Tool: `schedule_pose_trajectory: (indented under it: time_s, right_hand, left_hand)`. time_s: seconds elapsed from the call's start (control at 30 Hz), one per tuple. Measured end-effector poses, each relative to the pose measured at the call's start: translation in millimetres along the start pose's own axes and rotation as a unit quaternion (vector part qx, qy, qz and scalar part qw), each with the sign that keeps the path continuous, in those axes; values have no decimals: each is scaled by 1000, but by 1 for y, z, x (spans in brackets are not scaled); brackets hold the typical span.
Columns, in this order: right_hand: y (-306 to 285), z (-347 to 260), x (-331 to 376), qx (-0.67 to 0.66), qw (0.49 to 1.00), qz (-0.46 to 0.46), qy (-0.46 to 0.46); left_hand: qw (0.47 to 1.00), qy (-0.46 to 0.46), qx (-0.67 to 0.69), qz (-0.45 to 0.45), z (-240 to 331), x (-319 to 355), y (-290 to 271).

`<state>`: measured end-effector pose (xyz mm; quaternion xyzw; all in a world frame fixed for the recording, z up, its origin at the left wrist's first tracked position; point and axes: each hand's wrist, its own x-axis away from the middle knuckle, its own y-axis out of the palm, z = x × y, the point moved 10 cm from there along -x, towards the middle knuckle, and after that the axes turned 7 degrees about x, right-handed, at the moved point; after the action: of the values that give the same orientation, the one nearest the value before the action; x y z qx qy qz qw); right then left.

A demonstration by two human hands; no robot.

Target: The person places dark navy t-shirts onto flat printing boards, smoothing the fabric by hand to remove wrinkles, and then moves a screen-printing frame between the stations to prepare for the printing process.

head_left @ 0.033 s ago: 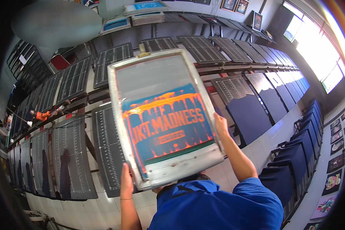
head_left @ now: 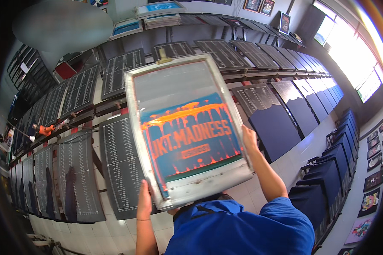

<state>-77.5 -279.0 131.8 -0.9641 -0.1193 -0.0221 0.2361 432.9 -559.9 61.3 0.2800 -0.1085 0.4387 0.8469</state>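
At 7 o'clock, the left hand (head_left: 144,199) is holding the left edge of a framed screen (head_left: 189,131); at 3, the right hand (head_left: 250,138) is gripping its right edge. Screen is sitting at clock centre, orange ink (head_left: 185,112) already showing, apparently not yet set down. At 8, a gridded board (head_left: 121,165) is lying bare; at 3, navy cloth (head_left: 274,134) is showing no print; at 1, a far board (head_left: 221,53) is lying bare.
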Motion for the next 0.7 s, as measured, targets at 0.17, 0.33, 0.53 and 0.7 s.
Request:
schedule_pose_trajectory:
  time_s: [0.17,0.33,0.53,0.7]
  right_hand:
    - [-189,88,-135,73,997,40,-5]
    - [-304,169,-232,102,994,40,11]
    - [-369,222,-317,148,987,56,9]
    - [-368,242,-362,123,992,37,16]
  left_hand:
    - [994,-13,-70,-79,-115,-33,212]
    - [964,-159,-112,-179,-190,-28,377]
    - [934,-210,-190,-216,-257,-40,466]
    - [933,-218,-204,-202,-271,-50,503]
